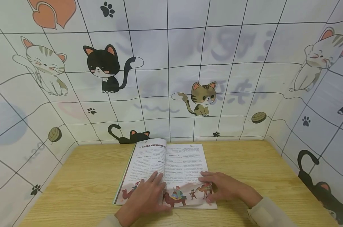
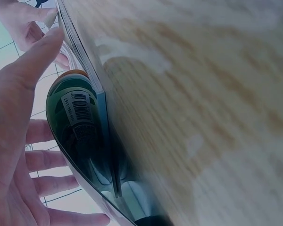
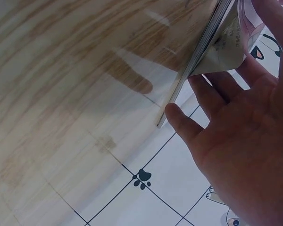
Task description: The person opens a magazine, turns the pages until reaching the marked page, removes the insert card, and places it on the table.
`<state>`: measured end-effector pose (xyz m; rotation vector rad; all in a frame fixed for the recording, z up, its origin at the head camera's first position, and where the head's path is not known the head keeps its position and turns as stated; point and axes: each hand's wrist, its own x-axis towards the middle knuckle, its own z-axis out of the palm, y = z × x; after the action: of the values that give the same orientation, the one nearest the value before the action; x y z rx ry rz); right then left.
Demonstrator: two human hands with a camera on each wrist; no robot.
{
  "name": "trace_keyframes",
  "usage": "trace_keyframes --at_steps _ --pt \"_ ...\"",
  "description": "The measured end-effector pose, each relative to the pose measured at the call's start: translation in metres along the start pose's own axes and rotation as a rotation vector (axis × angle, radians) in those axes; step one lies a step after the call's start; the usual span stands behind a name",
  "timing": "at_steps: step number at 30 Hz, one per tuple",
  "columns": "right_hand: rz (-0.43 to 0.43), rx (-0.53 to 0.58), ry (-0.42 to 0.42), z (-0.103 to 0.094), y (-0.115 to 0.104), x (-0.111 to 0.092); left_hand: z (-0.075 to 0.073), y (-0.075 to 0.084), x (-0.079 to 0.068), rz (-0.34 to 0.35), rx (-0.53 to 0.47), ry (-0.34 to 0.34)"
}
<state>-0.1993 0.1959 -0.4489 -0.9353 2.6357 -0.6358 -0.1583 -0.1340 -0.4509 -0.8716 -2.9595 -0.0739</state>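
Observation:
An open magazine with printed text and camel drawings lies in front of me. My left hand rests across the lower left page by the spine, fingers stretched out. In the left wrist view the magazine's green cover, with a barcode, bows away from the pages. My right hand touches the right page's lower outer edge, fingers and thumb spread apart on it. That page's lower part looks rippled. In the right wrist view a loose leaf curls up against the fingers.
The magazine lies on a wooden table. Behind and at both sides stand white walls with grid lines, cartoon cats and paw prints. The magazine's top edge reaches close to the back wall.

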Motion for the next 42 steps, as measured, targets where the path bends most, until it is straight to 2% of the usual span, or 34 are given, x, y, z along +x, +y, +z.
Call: trace_keyframes --at_steps 6,13,21,31,35,39,42 --pt "-0.005 -0.021 0.003 0.0003 -0.0017 0.0028 0.0004 -0.0001 -0.0005 -0.006 -0.009 -0.006" --pt "0.004 -0.009 0.003 -0.0009 -0.003 0.0025 0.0003 -0.0002 -0.0006 0.016 0.007 0.027" --pt "0.014 -0.004 0.004 -0.0033 -0.0047 0.0018 -0.0012 -0.001 0.0008 0.028 0.018 0.02" --pt "-0.013 -0.056 0.032 -0.007 -0.0073 0.0052 -0.0016 -0.0003 0.0034 0.026 0.046 0.016" --pt "-0.034 -0.05 0.074 -0.0061 -0.0075 0.0047 -0.0027 -0.0007 0.0036 0.057 0.082 0.073" --pt "-0.063 -0.059 0.14 -0.0046 -0.0081 0.0041 -0.0019 -0.0019 0.0046 0.125 0.126 0.169" --pt "-0.069 -0.043 0.176 -0.0051 -0.0097 0.0041 -0.0016 -0.0022 0.0053 0.184 0.112 0.22"
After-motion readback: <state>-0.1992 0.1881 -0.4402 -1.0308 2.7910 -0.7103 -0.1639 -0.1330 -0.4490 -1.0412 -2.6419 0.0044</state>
